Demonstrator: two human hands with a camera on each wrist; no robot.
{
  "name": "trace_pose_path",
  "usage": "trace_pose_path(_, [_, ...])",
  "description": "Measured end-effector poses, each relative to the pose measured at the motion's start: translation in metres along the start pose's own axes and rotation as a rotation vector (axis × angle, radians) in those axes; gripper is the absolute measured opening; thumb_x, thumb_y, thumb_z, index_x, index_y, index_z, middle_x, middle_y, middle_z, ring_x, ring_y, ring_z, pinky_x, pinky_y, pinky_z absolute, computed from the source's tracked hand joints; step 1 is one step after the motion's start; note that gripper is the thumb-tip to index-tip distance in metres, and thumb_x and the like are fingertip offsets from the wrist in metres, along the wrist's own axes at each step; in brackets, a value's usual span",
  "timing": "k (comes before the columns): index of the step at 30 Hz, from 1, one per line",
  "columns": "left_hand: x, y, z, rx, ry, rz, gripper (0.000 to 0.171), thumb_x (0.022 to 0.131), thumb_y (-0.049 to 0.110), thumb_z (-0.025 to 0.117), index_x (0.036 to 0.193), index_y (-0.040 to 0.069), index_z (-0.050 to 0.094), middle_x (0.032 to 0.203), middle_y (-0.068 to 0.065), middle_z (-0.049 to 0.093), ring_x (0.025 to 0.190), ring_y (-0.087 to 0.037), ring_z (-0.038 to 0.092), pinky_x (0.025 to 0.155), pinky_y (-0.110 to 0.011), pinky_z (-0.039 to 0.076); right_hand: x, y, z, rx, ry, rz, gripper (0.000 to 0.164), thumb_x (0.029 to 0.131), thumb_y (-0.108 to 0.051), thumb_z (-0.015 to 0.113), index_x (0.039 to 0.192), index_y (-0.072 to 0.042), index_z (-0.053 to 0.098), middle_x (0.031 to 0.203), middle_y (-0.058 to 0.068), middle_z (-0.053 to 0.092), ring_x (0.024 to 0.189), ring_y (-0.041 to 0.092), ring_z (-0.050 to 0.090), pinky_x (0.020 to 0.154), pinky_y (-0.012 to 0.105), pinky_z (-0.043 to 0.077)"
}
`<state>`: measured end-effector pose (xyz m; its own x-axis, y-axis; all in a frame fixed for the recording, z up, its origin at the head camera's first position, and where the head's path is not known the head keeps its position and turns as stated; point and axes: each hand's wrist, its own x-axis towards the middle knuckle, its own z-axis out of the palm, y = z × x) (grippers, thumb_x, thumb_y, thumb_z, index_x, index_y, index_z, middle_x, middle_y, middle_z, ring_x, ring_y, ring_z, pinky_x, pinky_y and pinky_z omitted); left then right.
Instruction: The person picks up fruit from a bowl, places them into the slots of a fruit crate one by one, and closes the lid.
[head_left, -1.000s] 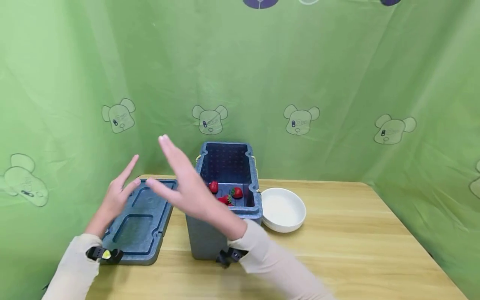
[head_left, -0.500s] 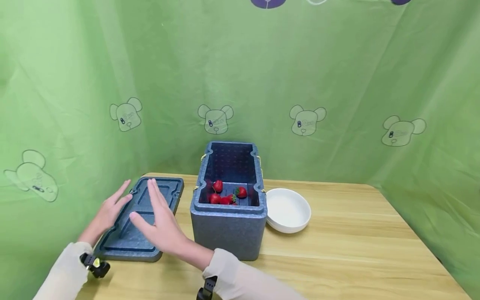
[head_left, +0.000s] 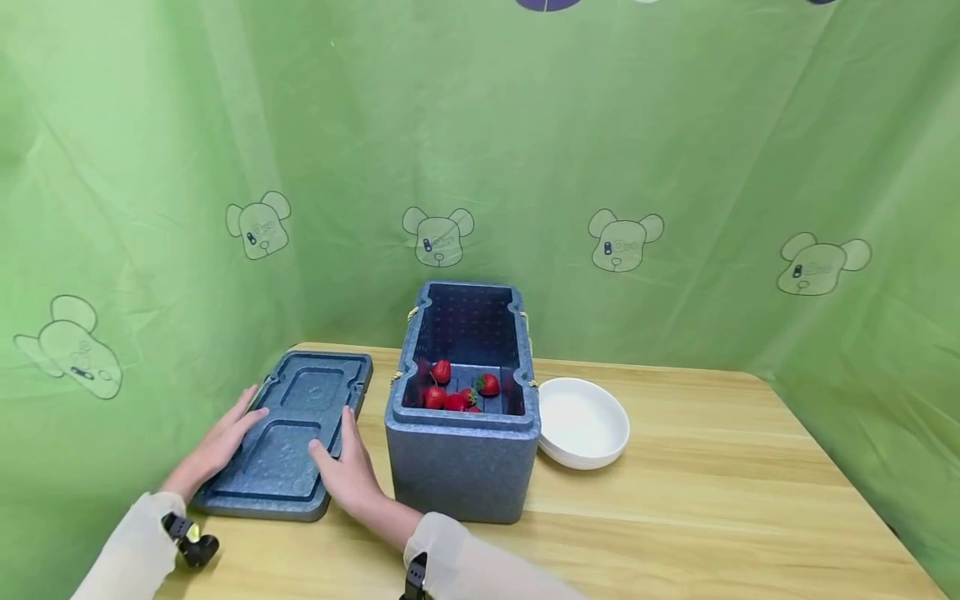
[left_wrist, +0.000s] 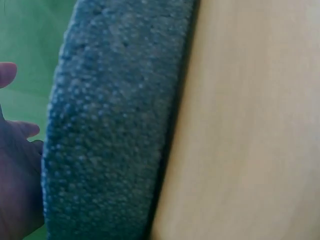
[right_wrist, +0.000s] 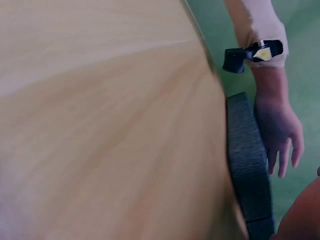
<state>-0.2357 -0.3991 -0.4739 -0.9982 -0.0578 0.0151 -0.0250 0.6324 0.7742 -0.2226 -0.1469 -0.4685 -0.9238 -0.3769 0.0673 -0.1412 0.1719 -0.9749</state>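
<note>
A dark blue-grey foam lid [head_left: 281, 458] with recessed panels lies flat on the table at the left. My left hand [head_left: 221, 442] is at its left edge, fingers extended along the side. On the lid's right edge is my right hand [head_left: 349, 473], thumb over the top and fingers pointing away; firm contact is hard to tell. The left wrist view is filled by the lid's side wall [left_wrist: 115, 120]. In the right wrist view, my left hand [right_wrist: 280, 125] hangs beyond the lid [right_wrist: 246, 155] with fingers straight.
An uncovered foam box [head_left: 461, 471] in the same blue-grey stands right of the lid, holding several red strawberries [head_left: 441, 372]. Against its right side is a white bowl [head_left: 585, 423]. The wooden table [head_left: 720, 500] meets a green curtain [head_left: 675, 308] at the back and sides.
Both hands came down from above the lid to its two side edges. The right hand swung from in front of the box to the lid's right side. The camera view shifted slightly left.
</note>
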Motion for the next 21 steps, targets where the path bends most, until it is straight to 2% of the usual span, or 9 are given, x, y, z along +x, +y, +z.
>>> trace_pose_path(5, [-0.002, -0.002, 0.003, 0.003, -0.029, -0.016, 0.081, 0.107, 0.041, 0.041, 0.161, -0.004, 0.001, 0.164, -0.036, -0.005, 0.151, -0.058, -0.002, 0.120, -0.073, 0.004, 0.001, 0.011, 0.003, -0.021, 0.018, 0.047, 0.077, 0.102, -0.035, 0.056, 0.163, -0.006, 0.020, 0.170, 0.014, 0.021, 0.156, 0.031, 0.024, 0.127, 0.050, 0.024])
trace_pose_path(10, [-0.002, -0.003, 0.002, -0.007, -0.025, -0.022, 0.078, 0.106, 0.038, 0.043, 0.162, -0.003, 0.005, 0.165, -0.035, 0.003, 0.150, -0.060, 0.004, 0.119, -0.073, 0.009, 0.006, 0.020, 0.006, -0.037, 0.026, 0.063, 0.075, 0.101, -0.032, 0.057, 0.161, -0.002, 0.023, 0.168, 0.018, 0.024, 0.155, 0.035, 0.026, 0.126, 0.051, 0.025])
trace_pose_path(16, [-0.003, -0.005, 0.000, 0.026, -0.026, -0.032, 0.081, 0.105, 0.037, 0.047, 0.161, -0.004, 0.007, 0.163, -0.038, 0.006, 0.148, -0.063, 0.007, 0.117, -0.075, 0.011, 0.011, 0.027, 0.007, -0.019, 0.031, 0.077, 0.075, 0.099, -0.030, 0.060, 0.160, -0.001, 0.027, 0.167, 0.018, 0.028, 0.154, 0.034, 0.029, 0.125, 0.049, 0.028])
trace_pose_path(21, [-0.001, -0.010, 0.001, 0.037, -0.009, -0.012, 0.078, 0.105, 0.032, 0.049, 0.160, -0.008, 0.010, 0.161, -0.041, 0.010, 0.146, -0.064, 0.011, 0.117, -0.074, 0.014, 0.011, 0.027, 0.007, -0.009, 0.032, 0.078, 0.075, 0.098, -0.028, 0.060, 0.161, -0.002, 0.028, 0.167, 0.016, 0.028, 0.154, 0.034, 0.029, 0.125, 0.050, 0.028])
